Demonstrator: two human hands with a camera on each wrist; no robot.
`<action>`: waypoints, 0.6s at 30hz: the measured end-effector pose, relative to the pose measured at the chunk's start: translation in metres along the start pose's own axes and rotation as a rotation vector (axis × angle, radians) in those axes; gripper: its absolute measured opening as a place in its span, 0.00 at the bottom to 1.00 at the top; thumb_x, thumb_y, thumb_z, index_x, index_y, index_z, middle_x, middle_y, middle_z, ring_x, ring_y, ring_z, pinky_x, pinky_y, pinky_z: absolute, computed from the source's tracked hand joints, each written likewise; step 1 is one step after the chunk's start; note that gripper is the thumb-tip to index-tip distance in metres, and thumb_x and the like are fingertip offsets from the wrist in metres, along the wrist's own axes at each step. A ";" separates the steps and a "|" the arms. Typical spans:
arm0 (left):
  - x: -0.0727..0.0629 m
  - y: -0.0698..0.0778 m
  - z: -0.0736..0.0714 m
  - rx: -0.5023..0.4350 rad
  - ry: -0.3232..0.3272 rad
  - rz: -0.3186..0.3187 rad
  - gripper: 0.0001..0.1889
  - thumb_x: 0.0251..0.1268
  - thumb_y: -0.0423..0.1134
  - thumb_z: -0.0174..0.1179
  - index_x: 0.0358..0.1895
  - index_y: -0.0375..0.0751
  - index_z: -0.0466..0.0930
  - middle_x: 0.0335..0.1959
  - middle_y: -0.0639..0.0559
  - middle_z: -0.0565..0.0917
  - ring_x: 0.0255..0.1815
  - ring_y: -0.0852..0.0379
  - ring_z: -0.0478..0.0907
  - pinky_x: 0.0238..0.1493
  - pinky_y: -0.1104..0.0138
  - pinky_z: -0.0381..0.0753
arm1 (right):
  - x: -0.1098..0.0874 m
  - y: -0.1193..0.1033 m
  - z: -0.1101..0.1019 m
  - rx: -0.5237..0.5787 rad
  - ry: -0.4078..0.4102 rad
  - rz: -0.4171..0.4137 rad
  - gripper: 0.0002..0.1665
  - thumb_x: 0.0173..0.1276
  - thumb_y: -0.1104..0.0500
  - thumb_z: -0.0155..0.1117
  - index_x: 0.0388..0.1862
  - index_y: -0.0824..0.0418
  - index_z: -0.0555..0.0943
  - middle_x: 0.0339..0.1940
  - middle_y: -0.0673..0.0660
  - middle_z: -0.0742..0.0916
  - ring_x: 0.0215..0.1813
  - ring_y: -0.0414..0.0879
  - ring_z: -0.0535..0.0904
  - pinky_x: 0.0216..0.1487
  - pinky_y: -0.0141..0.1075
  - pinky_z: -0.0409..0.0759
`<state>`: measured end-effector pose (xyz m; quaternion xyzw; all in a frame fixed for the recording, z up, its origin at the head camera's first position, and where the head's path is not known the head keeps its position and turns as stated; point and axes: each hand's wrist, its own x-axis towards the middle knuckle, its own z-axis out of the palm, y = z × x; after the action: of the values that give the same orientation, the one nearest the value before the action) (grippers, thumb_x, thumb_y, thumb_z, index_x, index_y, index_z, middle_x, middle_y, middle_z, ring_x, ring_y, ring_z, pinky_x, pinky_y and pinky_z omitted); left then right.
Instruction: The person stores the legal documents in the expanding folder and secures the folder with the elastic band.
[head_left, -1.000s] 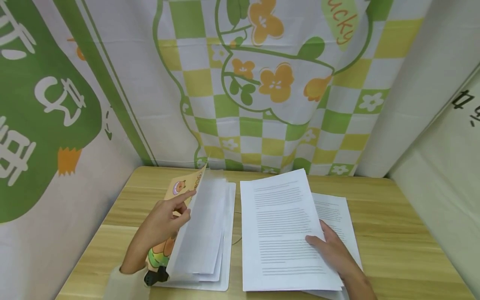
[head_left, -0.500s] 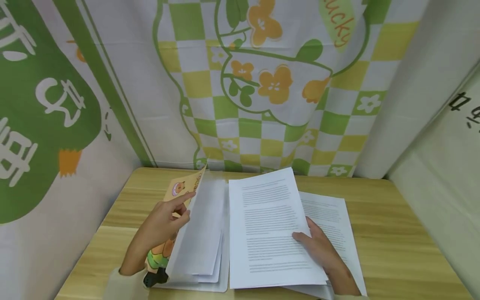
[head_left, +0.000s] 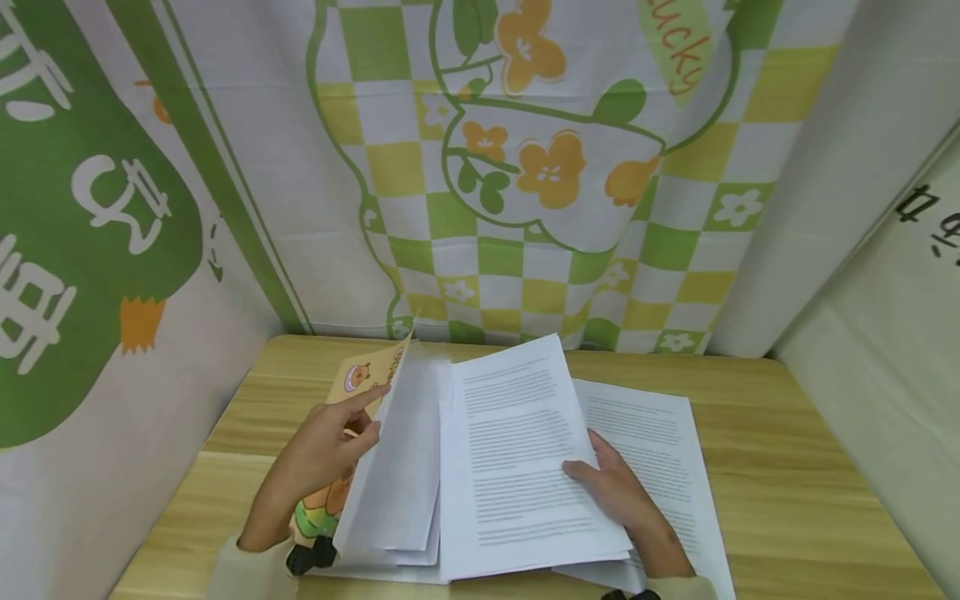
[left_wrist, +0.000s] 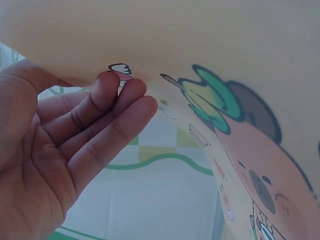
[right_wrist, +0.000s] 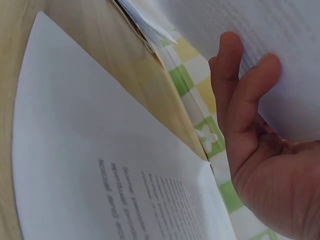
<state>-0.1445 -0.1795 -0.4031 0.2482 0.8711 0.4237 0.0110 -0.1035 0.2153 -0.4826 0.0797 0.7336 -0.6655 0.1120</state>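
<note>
My left hand (head_left: 330,442) pinches the raised front cover (head_left: 363,375) of a folder. Cartoon animals decorate this yellow cover, and in the left wrist view the curled fingers (left_wrist: 127,107) lie on its printed side (left_wrist: 165,40). White papers (head_left: 401,450) stand inside the folder behind it. My right hand (head_left: 622,487) grips a stack of printed sheets (head_left: 517,450) by its right edge, thumb on top. The stack's left edge overlaps the folder's right part and hides it. In the right wrist view, fingers support the held sheets (right_wrist: 290,90) from beneath.
More printed paper (head_left: 660,458) lies on the wooden table (head_left: 787,483) under and right of my right hand. A checked curtain (head_left: 525,250) hangs just behind the table's far edge. Fabric walls (head_left: 885,358) stand at both sides.
My right hand has carried the printed stack leftward, from beside the folder to over its right part. More of the paper lying on the right is uncovered. The left hand has stayed put.
</note>
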 end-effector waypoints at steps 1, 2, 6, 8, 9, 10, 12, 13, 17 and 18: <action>-0.001 0.000 0.000 0.000 -0.001 -0.002 0.27 0.73 0.27 0.58 0.74 0.35 0.70 0.22 0.56 0.79 0.09 0.64 0.70 0.17 0.66 0.77 | 0.001 0.000 0.001 -0.005 -0.002 -0.004 0.39 0.74 0.62 0.59 0.82 0.57 0.60 0.61 0.63 0.84 0.43 0.57 0.87 0.45 0.44 0.83; -0.001 0.000 0.000 0.003 0.000 -0.004 0.27 0.73 0.27 0.58 0.74 0.35 0.70 0.22 0.57 0.79 0.09 0.64 0.71 0.17 0.66 0.77 | 0.001 0.001 0.001 -0.011 -0.002 -0.008 0.39 0.74 0.62 0.59 0.82 0.57 0.60 0.61 0.63 0.84 0.43 0.56 0.87 0.46 0.43 0.83; -0.002 0.001 -0.001 0.018 0.015 -0.002 0.27 0.72 0.28 0.59 0.73 0.36 0.71 0.22 0.58 0.79 0.10 0.62 0.72 0.18 0.66 0.77 | 0.003 0.001 0.004 -0.010 -0.005 -0.019 0.39 0.74 0.63 0.59 0.82 0.58 0.61 0.59 0.62 0.85 0.42 0.56 0.87 0.44 0.43 0.83; -0.002 0.001 -0.001 0.013 0.029 -0.017 0.27 0.71 0.29 0.60 0.73 0.36 0.73 0.23 0.57 0.80 0.10 0.61 0.72 0.16 0.66 0.75 | 0.003 0.000 0.006 -0.005 -0.012 -0.026 0.39 0.74 0.63 0.58 0.82 0.57 0.61 0.58 0.62 0.85 0.42 0.57 0.87 0.43 0.43 0.84; -0.003 0.001 -0.001 0.005 0.034 -0.028 0.26 0.71 0.29 0.60 0.72 0.35 0.73 0.24 0.57 0.80 0.11 0.61 0.73 0.16 0.66 0.75 | 0.004 -0.001 0.006 -0.003 -0.014 -0.028 0.39 0.75 0.63 0.58 0.82 0.57 0.61 0.57 0.62 0.85 0.41 0.57 0.87 0.43 0.44 0.84; -0.003 0.001 -0.001 -0.002 0.041 -0.040 0.26 0.71 0.29 0.61 0.71 0.35 0.74 0.25 0.56 0.81 0.13 0.61 0.75 0.16 0.66 0.75 | 0.004 -0.002 0.007 -0.006 -0.014 -0.031 0.38 0.75 0.63 0.58 0.82 0.56 0.61 0.57 0.61 0.85 0.41 0.57 0.87 0.43 0.43 0.84; -0.004 0.001 -0.001 -0.006 0.052 -0.068 0.24 0.71 0.30 0.61 0.69 0.33 0.77 0.28 0.56 0.82 0.18 0.61 0.79 0.18 0.67 0.77 | 0.006 -0.004 0.009 -0.009 -0.016 -0.032 0.38 0.75 0.63 0.57 0.82 0.55 0.61 0.57 0.61 0.85 0.42 0.57 0.87 0.43 0.44 0.84; -0.004 0.002 -0.001 -0.012 0.056 -0.083 0.23 0.71 0.30 0.62 0.67 0.33 0.78 0.29 0.55 0.82 0.21 0.61 0.81 0.19 0.66 0.78 | 0.006 -0.006 0.010 -0.013 -0.013 -0.030 0.38 0.75 0.63 0.57 0.82 0.55 0.61 0.56 0.61 0.85 0.41 0.57 0.87 0.43 0.44 0.84; -0.003 0.001 0.000 -0.004 0.072 -0.111 0.18 0.70 0.30 0.62 0.61 0.30 0.82 0.31 0.54 0.83 0.33 0.59 0.86 0.29 0.66 0.83 | 0.006 -0.011 0.012 -0.034 0.006 -0.011 0.39 0.74 0.62 0.57 0.82 0.56 0.60 0.56 0.60 0.86 0.41 0.55 0.87 0.42 0.44 0.84; -0.003 0.001 0.000 -0.006 0.075 -0.114 0.18 0.69 0.30 0.62 0.60 0.30 0.83 0.31 0.54 0.83 0.34 0.59 0.86 0.31 0.66 0.84 | 0.006 -0.012 0.012 -0.035 0.009 -0.006 0.39 0.74 0.62 0.58 0.83 0.56 0.60 0.56 0.60 0.86 0.40 0.55 0.87 0.42 0.44 0.84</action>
<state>-0.1413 -0.1799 -0.4030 0.1820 0.8823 0.4340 0.0031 -0.1115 0.2021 -0.4736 0.0784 0.7458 -0.6526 0.1083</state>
